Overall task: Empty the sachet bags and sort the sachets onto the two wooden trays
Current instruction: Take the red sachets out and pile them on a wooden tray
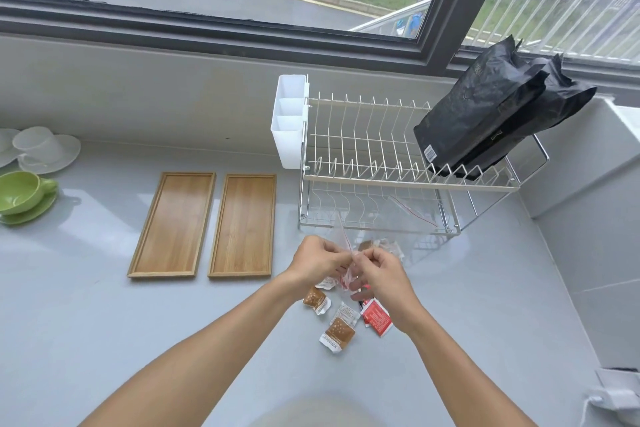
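My left hand (317, 262) and my right hand (379, 270) both pinch a clear zip bag (341, 236) with a red seal line, held just above the counter in front of the dish rack. Under my hands lie loose sachets: two brown ones (316, 299) (339, 334), a white one (347, 314) and red ones (376, 319). More sachets (381, 247) sit behind my right hand, partly hidden. Two wooden trays, a left tray (173, 224) and a right tray (244, 224), lie side by side to the left with nothing on them.
A white wire dish rack (381, 163) stands behind my hands, with a white cutlery holder (289, 121) on its left and black bags (491, 111) on top. Another clear zip bag (412, 211) lies on its lower shelf. A green cup on a saucer (20, 192) and white cups (38, 146) sit far left.
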